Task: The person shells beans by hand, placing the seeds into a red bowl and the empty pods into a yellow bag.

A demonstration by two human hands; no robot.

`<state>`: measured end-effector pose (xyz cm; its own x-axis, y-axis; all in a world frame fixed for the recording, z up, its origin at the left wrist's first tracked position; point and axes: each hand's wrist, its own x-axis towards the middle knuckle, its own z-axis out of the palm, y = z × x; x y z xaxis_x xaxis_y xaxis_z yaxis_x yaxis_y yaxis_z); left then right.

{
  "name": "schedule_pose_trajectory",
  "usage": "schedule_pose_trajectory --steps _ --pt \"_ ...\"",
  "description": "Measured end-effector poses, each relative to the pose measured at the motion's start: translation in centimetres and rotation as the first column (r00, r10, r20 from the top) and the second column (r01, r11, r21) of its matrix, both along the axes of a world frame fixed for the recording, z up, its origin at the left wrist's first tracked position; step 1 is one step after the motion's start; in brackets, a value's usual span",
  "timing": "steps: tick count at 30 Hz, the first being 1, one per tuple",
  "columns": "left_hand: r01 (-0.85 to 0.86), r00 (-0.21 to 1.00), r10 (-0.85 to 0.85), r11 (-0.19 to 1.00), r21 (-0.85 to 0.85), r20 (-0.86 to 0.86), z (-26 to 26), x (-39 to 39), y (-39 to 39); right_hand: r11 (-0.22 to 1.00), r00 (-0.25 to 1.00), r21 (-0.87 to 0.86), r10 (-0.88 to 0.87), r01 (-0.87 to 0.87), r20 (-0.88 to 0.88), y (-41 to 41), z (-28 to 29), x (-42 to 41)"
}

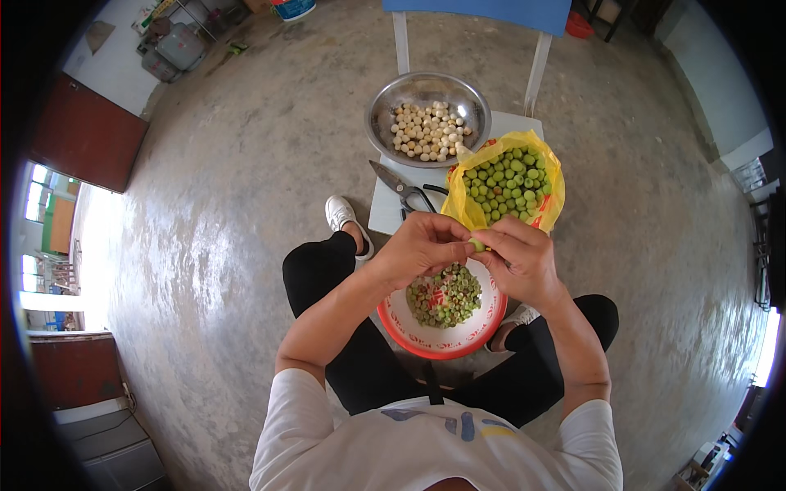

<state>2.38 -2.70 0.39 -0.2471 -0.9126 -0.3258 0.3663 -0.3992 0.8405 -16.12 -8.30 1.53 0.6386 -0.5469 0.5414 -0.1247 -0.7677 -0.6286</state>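
A round green pod-like seed point(477, 245) is pinched between the fingertips of my left hand point(430, 247) and my right hand point(519, 258). Below them a white plastic basin with a red rim point(442, 355) holds many green shell pieces point(451, 301). Just beyond my hands, a yellow plastic bag point(556, 175) stands open, full of round green seeds point(506, 181). To its left, a stainless steel bowl point(381, 126) contains peeled, cream-coloured seeds point(427, 132). Scissors with black handles point(399, 187) lie beside the bag, their handles partly hidden by my left hand.
The bowl, bag and scissors rest on the pale seat of a chair point(384, 208) with a blue backrest point(479, 13). My knees flank the basin. Gas cylinders point(179, 46) stand by the far left wall, and a red plastic basin point(578, 26) is on the concrete floor behind the chair.
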Motion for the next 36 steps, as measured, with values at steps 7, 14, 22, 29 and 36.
schedule_pose_trajectory --steps 7,14,22,29,36 --pt "0.021 0.993 -0.014 0.998 -0.065 0.116 -0.3 -0.1 0.0 0.996 0.999 -0.093 0.012 -0.015 -0.032 0.4 -0.4 0.1" --pt "-0.019 0.973 0.041 0.995 -0.099 0.227 0.2 -0.9 0.2 0.981 0.993 -0.182 0.042 -0.061 -0.109 0.7 -0.9 0.1" --pt "0.003 0.985 0.016 0.994 -0.113 0.172 -0.3 -1.1 0.5 0.989 0.989 0.024 0.144 -0.143 -0.036 0.8 -0.8 0.1" --pt "-0.022 0.997 0.018 0.999 -0.048 -0.071 -0.2 -0.6 0.6 0.613 0.948 0.73 0.112 -0.301 0.298 0.9 -1.2 0.4" --pt "-0.147 0.987 0.14 0.986 -0.082 -0.078 -0.9 -0.3 -0.1 0.44 0.958 0.856 0.039 -0.272 0.284 0.2 -0.8 0.1"
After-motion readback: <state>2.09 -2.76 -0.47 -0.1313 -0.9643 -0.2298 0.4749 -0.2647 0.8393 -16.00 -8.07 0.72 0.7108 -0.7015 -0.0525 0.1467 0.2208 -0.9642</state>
